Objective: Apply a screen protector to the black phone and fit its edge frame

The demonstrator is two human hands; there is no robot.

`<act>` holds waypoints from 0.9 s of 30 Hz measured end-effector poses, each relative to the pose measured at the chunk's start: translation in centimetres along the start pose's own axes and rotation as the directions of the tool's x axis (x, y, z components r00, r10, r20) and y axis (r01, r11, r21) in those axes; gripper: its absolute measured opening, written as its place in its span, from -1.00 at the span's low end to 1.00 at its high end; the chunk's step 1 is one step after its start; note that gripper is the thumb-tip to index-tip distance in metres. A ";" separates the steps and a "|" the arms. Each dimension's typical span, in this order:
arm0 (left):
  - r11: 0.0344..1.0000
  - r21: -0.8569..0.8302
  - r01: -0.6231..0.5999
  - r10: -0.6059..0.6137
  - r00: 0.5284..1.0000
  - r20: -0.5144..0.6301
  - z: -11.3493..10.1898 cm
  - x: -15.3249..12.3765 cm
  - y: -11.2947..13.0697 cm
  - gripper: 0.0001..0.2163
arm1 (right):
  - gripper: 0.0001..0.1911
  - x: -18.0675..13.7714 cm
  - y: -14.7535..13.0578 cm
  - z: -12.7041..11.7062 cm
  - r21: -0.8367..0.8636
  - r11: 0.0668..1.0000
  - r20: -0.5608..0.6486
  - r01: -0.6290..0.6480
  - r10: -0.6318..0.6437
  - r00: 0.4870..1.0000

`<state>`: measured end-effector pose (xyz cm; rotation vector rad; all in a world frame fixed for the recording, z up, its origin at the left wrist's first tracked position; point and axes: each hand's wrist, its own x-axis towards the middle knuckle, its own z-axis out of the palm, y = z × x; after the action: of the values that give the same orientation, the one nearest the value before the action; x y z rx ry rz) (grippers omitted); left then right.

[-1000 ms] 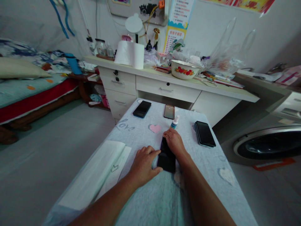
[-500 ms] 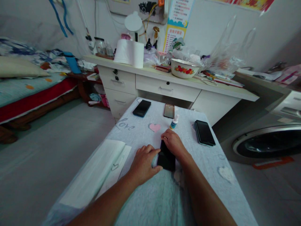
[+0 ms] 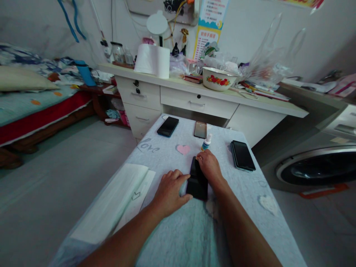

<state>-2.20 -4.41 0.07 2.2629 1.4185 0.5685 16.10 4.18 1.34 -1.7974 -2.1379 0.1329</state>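
Note:
A black smartphone [image 3: 197, 187] lies face up on the cloth-covered table. My left hand [image 3: 171, 191] rests at its left edge, fingers spread, with the index fingertip and thumb touching the phone. Over the upper right part of the screen, my right hand [image 3: 208, 165] is closed, fingertips bunched and pressed down. Whatever those fingers pinch, if anything, is hidden or too small to name. Just beyond the right hand stands a small white spray bottle [image 3: 206, 142] with a blue and yellow label.
Another dark phone [image 3: 168, 127] lies at the far left, a phone case or brownish phone [image 3: 200, 129] at the far middle. Stacked phones [image 3: 242, 155] are on the right. Folded white paper [image 3: 111, 204] covers the left edge. A desk [image 3: 194, 96] stands behind, a washing machine [image 3: 314, 163] to the right.
My right hand has shifted slightly right along the phone, uncovering its top left corner. My left hand stays at the phone's left edge. The camera view has moved a little.

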 end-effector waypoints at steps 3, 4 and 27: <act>1.000 -0.002 -0.002 0.002 1.000 -0.002 0.0 0.0 0.0 -0.44 | -0.79 -0.1 0.1 -0.3 -0.063 0.996 0.001 -0.058 0.058 0.998; 1.000 -0.001 -0.005 0.005 1.000 -0.004 0.0 0.0 0.0 -0.44 | -0.79 -0.1 0.1 -0.4 -0.079 0.995 -0.003 -0.067 0.067 0.998; 1.000 0.002 -0.002 0.002 1.000 0.017 -0.1 -0.1 0.2 -0.44 | -0.82 -0.5 1.7 -1.1 0.008 1.000 0.007 -0.014 0.014 1.000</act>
<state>-2.20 -4.56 0.25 2.2656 1.4091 0.5469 18.15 3.88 1.82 -1.8110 -2.1270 0.1513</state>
